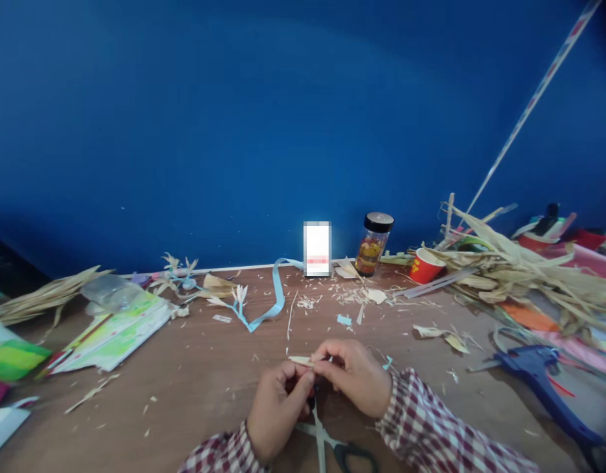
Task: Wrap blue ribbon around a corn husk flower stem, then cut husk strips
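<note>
Both hands meet low in the middle of the brown table (194,374). My left hand (276,407) and my right hand (355,374) pinch a small pale strip of dried husk (303,360) between their fingertips. The strip points left and lies just above the table. Under my hands lie scissors (332,447) with black handles, blades pointing away from me. My sleeves are red and white checked.
A blue glue gun (539,374) lies at the right. Behind it a heap of dried husks (510,269), a red cup (425,266) and a jar (374,243). A light blue ribbon (276,299) curls mid-table. Coloured papers (110,332) lie left. Husk scraps are scattered about.
</note>
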Demonstrator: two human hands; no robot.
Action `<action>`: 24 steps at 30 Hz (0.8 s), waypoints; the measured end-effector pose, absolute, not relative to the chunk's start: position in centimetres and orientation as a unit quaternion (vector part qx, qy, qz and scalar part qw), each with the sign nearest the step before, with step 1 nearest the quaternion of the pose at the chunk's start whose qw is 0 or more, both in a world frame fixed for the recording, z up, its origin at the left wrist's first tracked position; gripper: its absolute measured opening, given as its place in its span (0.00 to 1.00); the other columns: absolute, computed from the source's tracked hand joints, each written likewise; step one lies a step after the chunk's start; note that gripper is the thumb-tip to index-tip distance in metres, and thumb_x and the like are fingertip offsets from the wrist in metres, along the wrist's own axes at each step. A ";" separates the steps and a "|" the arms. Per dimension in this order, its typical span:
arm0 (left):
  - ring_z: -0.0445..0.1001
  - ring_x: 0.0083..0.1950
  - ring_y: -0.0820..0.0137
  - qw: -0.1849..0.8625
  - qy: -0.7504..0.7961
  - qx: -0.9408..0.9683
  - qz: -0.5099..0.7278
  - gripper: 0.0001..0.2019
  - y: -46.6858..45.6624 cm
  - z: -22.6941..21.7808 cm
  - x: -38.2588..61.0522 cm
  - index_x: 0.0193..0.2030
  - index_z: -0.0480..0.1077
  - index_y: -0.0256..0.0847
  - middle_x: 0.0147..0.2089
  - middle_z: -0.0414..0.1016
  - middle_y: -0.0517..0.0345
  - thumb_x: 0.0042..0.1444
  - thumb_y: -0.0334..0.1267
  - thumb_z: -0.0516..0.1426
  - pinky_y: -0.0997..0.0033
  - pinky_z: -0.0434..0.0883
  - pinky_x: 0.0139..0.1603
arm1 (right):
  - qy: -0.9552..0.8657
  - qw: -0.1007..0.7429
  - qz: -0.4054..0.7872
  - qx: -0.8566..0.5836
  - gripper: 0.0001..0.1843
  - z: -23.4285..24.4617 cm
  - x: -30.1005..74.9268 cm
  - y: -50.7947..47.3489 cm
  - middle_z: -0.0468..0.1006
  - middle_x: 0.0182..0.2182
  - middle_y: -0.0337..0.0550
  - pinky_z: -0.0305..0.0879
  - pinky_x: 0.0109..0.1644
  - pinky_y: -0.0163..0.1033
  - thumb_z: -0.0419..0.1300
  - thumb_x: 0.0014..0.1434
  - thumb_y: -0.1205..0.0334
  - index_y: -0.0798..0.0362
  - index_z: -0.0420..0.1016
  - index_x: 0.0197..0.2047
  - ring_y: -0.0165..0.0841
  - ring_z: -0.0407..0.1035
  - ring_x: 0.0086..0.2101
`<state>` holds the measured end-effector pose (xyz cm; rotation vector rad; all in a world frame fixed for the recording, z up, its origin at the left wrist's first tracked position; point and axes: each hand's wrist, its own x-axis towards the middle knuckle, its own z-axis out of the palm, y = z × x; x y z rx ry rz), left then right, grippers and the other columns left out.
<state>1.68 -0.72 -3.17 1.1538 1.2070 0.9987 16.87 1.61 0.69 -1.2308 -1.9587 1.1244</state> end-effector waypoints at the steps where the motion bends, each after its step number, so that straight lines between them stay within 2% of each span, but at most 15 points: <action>1: 0.62 0.15 0.79 0.562 0.513 0.495 0.419 0.15 -0.8 -3.1 1.7 0.25 0.67 0.36 0.20 0.66 0.63 0.48 0.48 0.56 0.80 0.57 0.17 | -0.733 0.278 0.409 -0.466 0.10 0.5 16.9 1.8 0.74 0.23 0.36 0.58 0.27 0.30 0.54 0.56 0.58 0.53 0.74 0.30 0.26 0.64 0.23; 4: 0.61 0.15 0.79 0.561 0.514 0.505 0.407 0.14 -1.0 -2.5 1.9 0.23 0.65 0.37 0.19 0.66 0.63 0.49 0.46 0.56 0.80 0.56 0.17 | -0.747 0.267 0.369 -0.484 0.11 -0.1 17.5 2.8 0.75 0.24 0.36 0.58 0.29 0.32 0.53 0.57 0.58 0.51 0.75 0.31 0.28 0.66 0.25; 8: 0.65 0.18 0.76 0.527 0.515 0.555 0.385 0.12 -1.9 -1.0 1.8 0.23 0.67 0.37 0.20 0.68 0.61 0.51 0.43 0.55 0.78 0.61 0.20 | -0.759 0.265 0.205 -0.558 0.13 -0.5 19.5 4.4 0.76 0.27 0.40 0.58 0.32 0.36 0.49 0.59 0.58 0.51 0.73 0.32 0.33 0.67 0.28; 10: 0.68 0.20 0.73 0.449 0.541 0.596 0.386 0.12 -1.9 -0.4 0.8 0.24 0.70 0.38 0.21 0.70 0.59 0.52 0.42 0.53 0.77 0.63 0.23 | -0.753 0.271 0.162 -0.578 0.14 -0.6 20.4 4.9 0.76 0.28 0.42 0.58 0.32 0.36 0.47 0.60 0.58 0.51 0.72 0.34 0.34 0.68 0.29; 12: 0.69 0.23 0.70 0.322 0.594 0.628 0.386 0.11 -1.3 0.0 -1.0 0.27 0.74 0.41 0.21 0.72 0.58 0.52 0.41 0.53 0.75 0.64 0.25 | -0.759 0.282 0.148 -0.567 0.13 -0.7 20.8 5.0 0.76 0.31 0.42 0.59 0.34 0.36 0.47 0.61 0.59 0.50 0.71 0.36 0.34 0.68 0.31; 14: 0.72 0.30 0.65 0.193 0.625 0.657 0.375 0.09 -0.3 0.1 -3.4 0.31 0.76 0.43 0.28 0.76 0.55 0.51 0.39 0.54 0.72 0.66 0.33 | -0.775 0.286 0.134 -0.547 0.12 -0.8 20.8 4.9 0.75 0.33 0.42 0.59 0.36 0.36 0.47 0.61 0.59 0.50 0.71 0.37 0.33 0.69 0.33; 16: 0.73 0.36 0.62 0.161 0.638 0.658 0.366 0.10 0.7 0.1 -5.6 0.34 0.77 0.43 0.33 0.77 0.53 0.50 0.36 0.54 0.69 0.65 0.40 | -0.786 0.281 0.121 -0.537 0.12 -1.0 20.6 4.8 0.75 0.34 0.42 0.59 0.36 0.35 0.47 0.61 0.60 0.50 0.70 0.37 0.33 0.69 0.34; 20: 0.73 0.39 0.59 0.056 0.683 0.694 0.219 0.16 1.9 -0.2 -8.1 0.42 0.75 0.38 0.37 0.75 0.49 0.54 0.35 0.48 0.66 0.65 0.42 | -0.787 0.269 0.109 -0.545 0.12 -1.4 20.8 5.0 0.75 0.34 0.42 0.59 0.35 0.35 0.46 0.61 0.61 0.50 0.70 0.36 0.33 0.69 0.33; 24: 0.72 0.42 0.59 0.038 0.698 0.695 0.167 0.16 2.4 -0.4 -9.0 0.45 0.73 0.38 0.41 0.75 0.46 0.54 0.35 0.48 0.62 0.65 0.44 | -0.786 0.265 0.099 -0.550 0.12 -1.8 21.1 5.4 0.75 0.32 0.41 0.58 0.33 0.34 0.46 0.61 0.61 0.50 0.70 0.36 0.32 0.69 0.32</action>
